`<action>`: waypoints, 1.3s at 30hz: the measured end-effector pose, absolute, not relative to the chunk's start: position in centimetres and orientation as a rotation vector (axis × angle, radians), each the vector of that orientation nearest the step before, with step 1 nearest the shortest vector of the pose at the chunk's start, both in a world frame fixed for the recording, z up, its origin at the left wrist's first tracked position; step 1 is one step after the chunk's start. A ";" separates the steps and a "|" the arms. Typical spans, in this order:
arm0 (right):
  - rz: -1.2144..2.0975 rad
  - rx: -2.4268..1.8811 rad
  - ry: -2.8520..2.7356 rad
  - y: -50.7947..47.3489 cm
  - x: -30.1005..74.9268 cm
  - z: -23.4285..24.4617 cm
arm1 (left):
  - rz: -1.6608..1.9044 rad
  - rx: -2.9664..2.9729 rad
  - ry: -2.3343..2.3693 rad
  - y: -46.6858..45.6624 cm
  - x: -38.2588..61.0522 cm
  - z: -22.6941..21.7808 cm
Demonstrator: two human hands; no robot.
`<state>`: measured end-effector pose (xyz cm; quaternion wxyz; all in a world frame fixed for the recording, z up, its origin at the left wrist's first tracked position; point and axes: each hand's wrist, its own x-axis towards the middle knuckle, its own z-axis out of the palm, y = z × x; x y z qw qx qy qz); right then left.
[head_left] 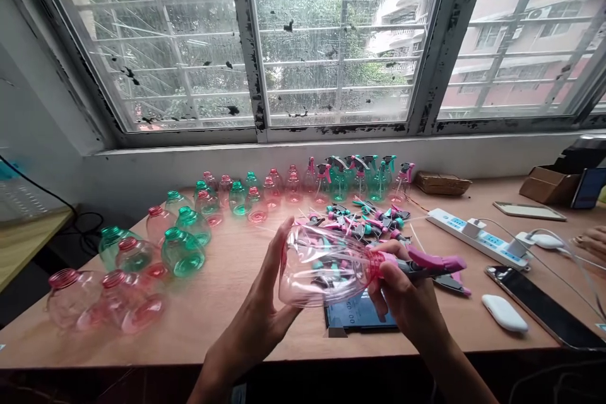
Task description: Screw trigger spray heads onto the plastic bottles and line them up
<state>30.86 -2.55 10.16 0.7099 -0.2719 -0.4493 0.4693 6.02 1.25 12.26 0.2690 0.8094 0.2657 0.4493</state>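
Observation:
A clear pink plastic bottle (326, 265) lies on its side in the air above the wooden table (227, 303), held between both hands. My left hand (272, 290) cups its base end with the fingers wrapped round it. My right hand (404, 300) is closed round the pink and grey spray trigger head (433, 263) at the bottle's neck. Beyond the bottle lies a pile of loose pink and teal trigger heads (364, 219).
Several empty pink and green bottles (182, 251) lie across the left of the table. Assembled spray bottles (353, 178) stand by the window sill. A phone (360, 315) lies under my hands. A power strip (478, 237), a white case (504, 314), another phone (549, 309) and boxes sit at right.

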 end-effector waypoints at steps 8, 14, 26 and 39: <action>1.004 -0.595 -1.142 -2.3 31.3 9.2 | 1.199 2.159 0.810 0.8 6.4 13.3; 1.018 -0.601 -1.112 -2.5 31.4 9.5 | 1.286 2.156 0.736 0.8 6.9 12.8; 1.038 -0.594 -1.058 -2.6 30.8 9.9 | 1.266 2.186 0.674 1.1 6.0 12.8; 0.966 -0.618 -1.074 -3.0 30.3 10.1 | 1.252 2.108 0.684 1.4 5.8 12.9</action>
